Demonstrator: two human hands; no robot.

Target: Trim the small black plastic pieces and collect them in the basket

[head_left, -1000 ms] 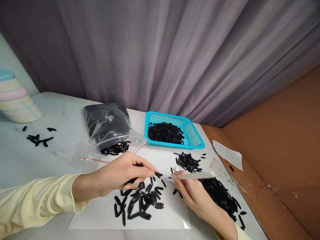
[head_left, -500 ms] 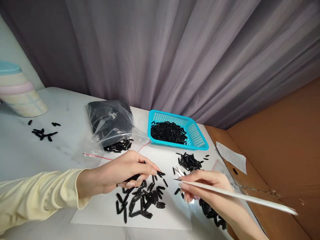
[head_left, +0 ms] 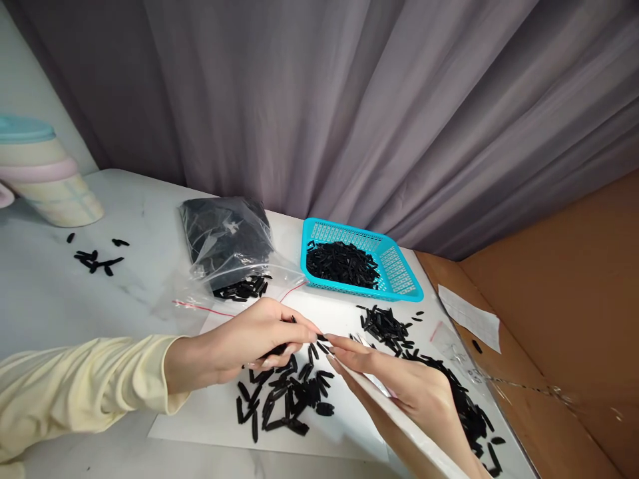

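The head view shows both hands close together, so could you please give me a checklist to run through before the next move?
1. Left hand pinching a black piece by its fingertips: ok.
2. White stick held in the right hand: ok.
3. Stick's tip meeting the pinched piece: cannot tell; the tip is not clear beside the fingers.
4. White sheet free of loose pieces: not ok; a scattered pile lies on it, below the hands in the picture.
5. Blue basket upright, with its black pieces inside: ok.
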